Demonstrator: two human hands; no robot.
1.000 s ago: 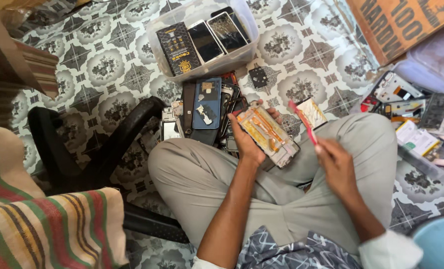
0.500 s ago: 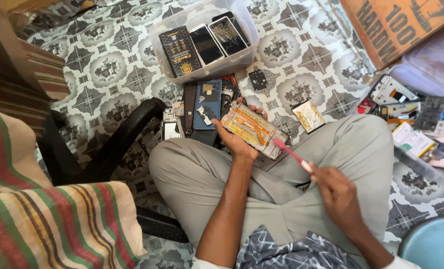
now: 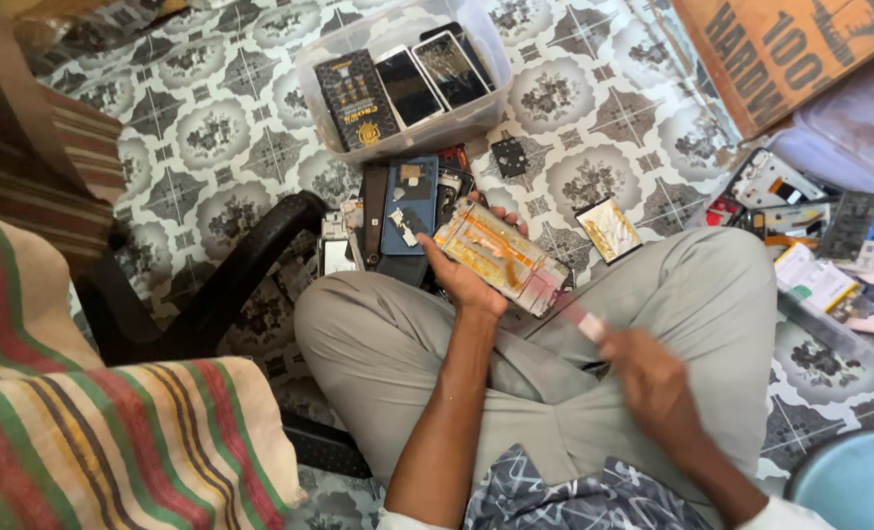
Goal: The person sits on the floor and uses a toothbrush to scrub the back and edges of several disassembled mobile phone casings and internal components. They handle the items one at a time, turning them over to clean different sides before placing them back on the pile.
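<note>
An opened phone [image 3: 501,257] — its gold-coloured inside turned up — is gripped in the left hand [image 3: 459,280], held just above the crossed legs [image 3: 397,344]. A thin pink tool [image 3: 582,321] is pinched in the right hand [image 3: 653,378], which is blurred; the tool's tip is seen at the phone's lower end, though touch cannot be told. Just beyond the phone, a blue phone back [image 3: 409,204] and other loose parts are laid on the patterned floor [image 3: 211,128]. Further off, a clear tub [image 3: 397,88] is filled with phones. A small gold part [image 3: 609,229] is set beside the right knee, and more parts [image 3: 810,236] are scattered along the floor's right edge.
</note>
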